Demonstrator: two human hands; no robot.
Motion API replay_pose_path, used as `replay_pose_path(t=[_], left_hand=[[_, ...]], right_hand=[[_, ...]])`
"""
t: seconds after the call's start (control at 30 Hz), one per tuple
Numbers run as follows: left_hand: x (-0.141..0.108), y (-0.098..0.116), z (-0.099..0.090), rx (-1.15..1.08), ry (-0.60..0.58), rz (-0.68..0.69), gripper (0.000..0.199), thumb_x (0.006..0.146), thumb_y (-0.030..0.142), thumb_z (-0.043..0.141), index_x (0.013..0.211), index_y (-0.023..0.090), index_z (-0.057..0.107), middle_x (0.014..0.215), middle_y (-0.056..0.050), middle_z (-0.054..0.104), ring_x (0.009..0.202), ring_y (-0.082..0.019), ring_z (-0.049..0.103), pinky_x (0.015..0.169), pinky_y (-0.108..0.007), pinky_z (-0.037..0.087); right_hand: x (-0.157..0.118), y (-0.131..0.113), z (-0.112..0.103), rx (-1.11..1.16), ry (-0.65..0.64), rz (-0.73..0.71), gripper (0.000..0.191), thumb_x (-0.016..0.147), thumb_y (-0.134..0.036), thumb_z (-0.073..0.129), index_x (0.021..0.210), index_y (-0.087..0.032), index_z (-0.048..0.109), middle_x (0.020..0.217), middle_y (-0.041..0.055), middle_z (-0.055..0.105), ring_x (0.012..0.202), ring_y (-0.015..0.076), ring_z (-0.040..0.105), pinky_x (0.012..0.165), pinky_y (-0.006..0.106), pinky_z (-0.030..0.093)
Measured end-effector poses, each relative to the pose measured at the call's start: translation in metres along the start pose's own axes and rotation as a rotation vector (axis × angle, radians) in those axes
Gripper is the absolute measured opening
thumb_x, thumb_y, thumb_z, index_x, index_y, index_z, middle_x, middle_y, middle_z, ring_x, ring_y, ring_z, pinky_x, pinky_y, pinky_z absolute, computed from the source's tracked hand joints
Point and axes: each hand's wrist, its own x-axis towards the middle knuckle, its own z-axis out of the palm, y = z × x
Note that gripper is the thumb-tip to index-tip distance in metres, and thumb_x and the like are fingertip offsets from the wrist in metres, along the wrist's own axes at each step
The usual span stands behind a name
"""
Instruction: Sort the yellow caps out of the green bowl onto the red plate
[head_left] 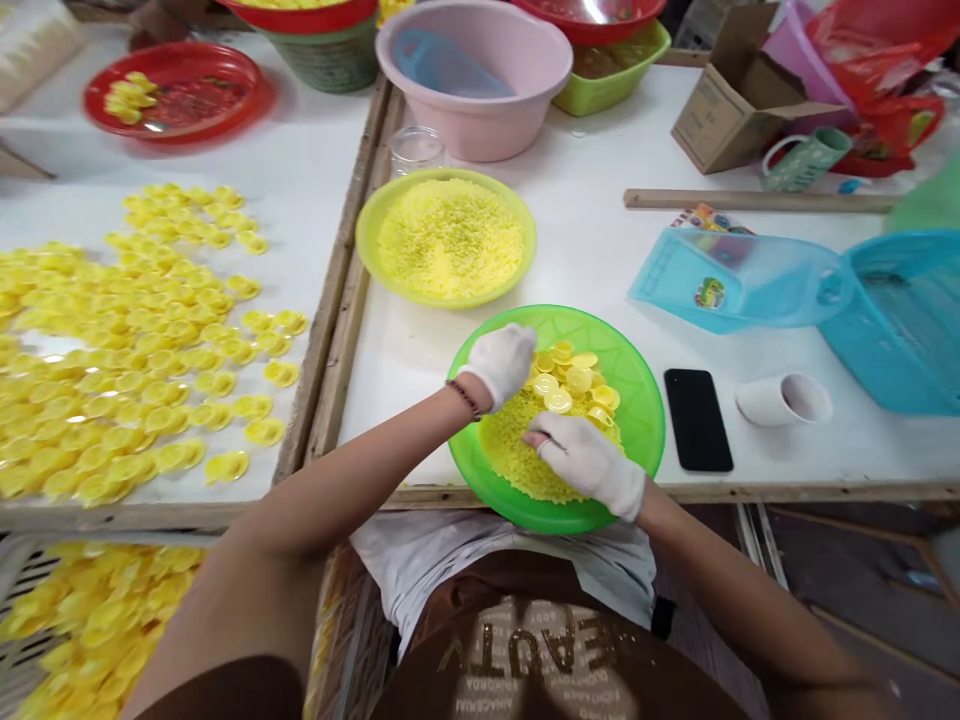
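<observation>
1. Yellow plastic caps (570, 385) sat heaped in a green basin (637, 400), right against the left hand's (499, 365) bunched, white-gloved fingers (525, 345).
2. Down on the yellow granules (510, 455), the right hand (592, 462) curled its fingers half-closed; couldn't tell whether either hand had hold of anything!

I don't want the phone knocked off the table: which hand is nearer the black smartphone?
Right. The white-gloved right hand is in the green plastic bowl, just left of the black smartphone. The white-gloved left hand is farther away, at the bowl's far-left rim.
</observation>
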Motion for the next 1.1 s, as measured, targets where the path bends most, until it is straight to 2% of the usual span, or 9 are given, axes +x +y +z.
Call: replay_pose_path(t=[0.1, 0.2, 0.27, 0.33, 0.43, 0.57, 0.8, 0.97, 1.1], left_hand=[[0.008, 0.004, 0.005, 0.015, -0.017, -0.038, 0.023, 0.090, 0.002, 0.051, 0.100, 0.006, 0.071, 0.102, -0.022, 0.068, 0.096, -0.032, 0.070, 0.081, -0.039, 0.052], [-0.006, -0.002, 0.001, -0.015, 0.047, -0.056, 0.020, 0.090, 0.007, 0.056, 0.104, 0.009, 0.069, 0.110, -0.021, 0.068, 0.102, -0.032, 0.069, 0.084, -0.040, 0.053], [-0.023, -0.008, -0.007, -0.207, 0.105, -0.098, 0.010, 0.089, 0.015, 0.062, 0.096, 0.011, 0.067, 0.101, -0.017, 0.069, 0.095, -0.029, 0.069, 0.082, -0.039, 0.054], [-0.040, -0.015, -0.015, -0.611, 0.089, -0.170, 0.012, 0.088, 0.024, 0.069, 0.093, 0.013, 0.064, 0.086, -0.011, 0.069, 0.080, -0.023, 0.069, 0.074, -0.035, 0.056], [-0.057, -0.027, -0.025, -1.260, -0.093, -0.269, 0.036, 0.084, 0.037, 0.080, 0.108, 0.015, 0.064, 0.083, -0.006, 0.069, 0.069, -0.017, 0.069, 0.065, -0.030, 0.058], [-0.067, -0.029, -0.021, -1.602, -0.222, -0.345, 0.046, 0.071, 0.045, 0.091, 0.099, 0.015, 0.069, 0.086, -0.005, 0.070, 0.071, -0.017, 0.072, 0.067, -0.028, 0.063], [-0.076, -0.004, 0.002, -1.589, -0.204, -0.298, 0.036, 0.070, 0.042, 0.092, 0.089, 0.015, 0.074, 0.093, -0.004, 0.071, 0.070, -0.013, 0.069, 0.068, -0.027, 0.064], [-0.079, 0.002, 0.012, -1.553, -0.188, -0.234, 0.030, 0.074, 0.040, 0.089, 0.087, 0.016, 0.077, 0.084, -0.002, 0.066, 0.072, -0.012, 0.065, 0.072, -0.026, 0.064], [-0.079, 0.001, 0.014, -1.563, -0.195, -0.244, 0.031, 0.073, 0.040, 0.090, 0.089, 0.016, 0.078, 0.085, -0.003, 0.066, 0.073, -0.013, 0.066, 0.071, -0.027, 0.064]], right_hand=[[-0.003, 0.002, -0.009, 0.376, 0.034, 0.092, 0.029, 0.096, -0.047, 0.063, 0.084, -0.022, 0.061, 0.070, -0.0017, 0.057, 0.057, 0.0117, 0.048, 0.053, 0.026, 0.041], [0.001, 0.005, -0.019, 0.914, 0.043, 0.244, 0.030, 0.092, -0.048, 0.066, 0.080, -0.023, 0.056, 0.067, -0.0034, 0.051, 0.052, 0.0110, 0.046, 0.047, 0.024, 0.034], [0.006, 0.006, -0.025, 1.160, 0.037, 0.319, 0.025, 0.087, -0.045, 0.070, 0.084, -0.022, 0.058, 0.070, -0.0024, 0.055, 0.054, 0.0120, 0.052, 0.047, 0.024, 0.038], [0.010, 0.005, -0.030, 1.296, 0.053, 0.359, 0.026, 0.082, -0.043, 0.073, 0.086, -0.022, 0.059, 0.069, -0.0027, 0.055, 0.052, 0.0115, 0.052, 0.045, 0.023, 0.038], [0.014, 0.003, -0.033, 1.360, 0.078, 0.330, 0.034, 0.079, -0.045, 0.079, 0.082, -0.020, 0.055, 0.063, -0.0061, 0.051, 0.044, 0.0067, 0.044, 0.039, 0.018, 0.029], [0.017, -0.007, -0.031, 1.343, 0.149, 0.199, 0.043, 0.081, -0.052, 0.080, 0.081, -0.020, 0.051, 0.061, -0.0094, 0.047, 0.039, 0.0029, 0.036, 0.037, 0.015, 0.022], [0.031, -0.039, -0.032, 1.270, 0.438, -0.112, 0.045, 0.091, -0.059, 0.068, 0.079, -0.022, 0.045, 0.064, -0.0084, 0.045, 0.045, 0.0051, 0.043, 0.041, 0.019, 0.033], [0.036, -0.040, -0.024, 1.236, 0.486, -0.182, 0.043, 0.090, -0.059, 0.069, 0.079, -0.024, 0.047, 0.069, -0.0062, 0.047, 0.054, 0.0090, 0.052, 0.048, 0.024, 0.045], [0.035, -0.036, -0.021, 1.276, 0.474, -0.211, 0.042, 0.091, -0.056, 0.069, 0.078, -0.023, 0.048, 0.069, -0.0060, 0.047, 0.053, 0.0091, 0.052, 0.049, 0.025, 0.045]])
